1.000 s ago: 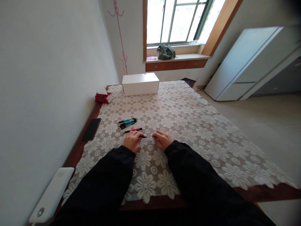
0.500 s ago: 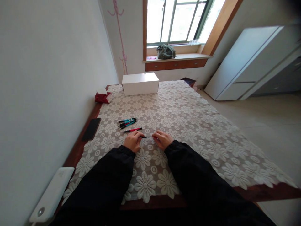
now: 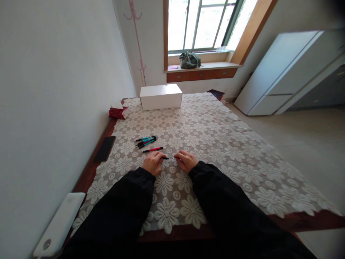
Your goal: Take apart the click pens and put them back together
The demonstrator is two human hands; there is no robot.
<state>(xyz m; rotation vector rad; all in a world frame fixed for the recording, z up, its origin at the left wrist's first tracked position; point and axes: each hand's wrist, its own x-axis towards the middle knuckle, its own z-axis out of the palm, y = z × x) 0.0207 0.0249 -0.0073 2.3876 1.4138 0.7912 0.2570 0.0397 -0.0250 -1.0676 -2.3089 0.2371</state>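
Your left hand [image 3: 152, 162] and right hand [image 3: 187, 160] pinch opposite ends of a slim pen [image 3: 166, 158] over a floral lace tablecloth [image 3: 229, 154] on a dark wooden table [image 3: 318, 220]. Beyond the white box [image 3: 161, 101], a bright window [image 3: 206, 27]; far right, a white refrigerator [image 3: 280, 72].

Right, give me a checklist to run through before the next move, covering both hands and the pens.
1. Left hand gripping the black end of the held pen: ok.
2. Right hand pinching the other end: ok, though the fingers mostly cover it.
3. Parts of the held pen fully joined: cannot tell; the span between the hands is too small to read.
4. Red-and-black pen clear of the left hand: cannot tell; it lies right beside the fingers.
5. Pen pile apart from both hands: ok.
6. White box well beyond the pens: ok.
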